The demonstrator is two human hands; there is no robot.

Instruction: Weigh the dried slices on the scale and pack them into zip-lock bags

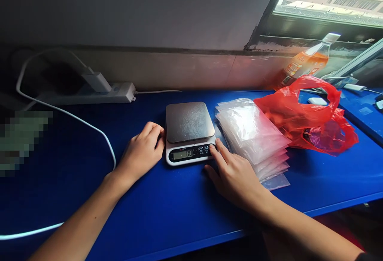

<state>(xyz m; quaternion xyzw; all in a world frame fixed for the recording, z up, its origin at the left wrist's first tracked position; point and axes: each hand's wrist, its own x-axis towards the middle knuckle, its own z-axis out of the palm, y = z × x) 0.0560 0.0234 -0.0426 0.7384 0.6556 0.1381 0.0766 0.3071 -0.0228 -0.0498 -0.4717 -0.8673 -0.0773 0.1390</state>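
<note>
A small kitchen scale [190, 122] with a square metal plate sits on the blue table; nothing lies on the plate. Its display shows what looks like 0.0. My left hand [143, 145] rests at the left side of the scale, fingers curled in and nothing visible in them. With fingers stretched out, my right hand [235, 173] is at the scale's front right corner, and a fingertip touches the rightmost button beside the M key. Just beyond that hand lies a fanned stack of clear plastic bags [251, 129].
A red plastic bag [311, 113] lies on the right, with an orange drink bottle [308, 61] behind it. Along the wall stands a white power strip [122, 92] with a charger plugged in. A white cable [98, 130] loops across the left of the blue table [167, 221].
</note>
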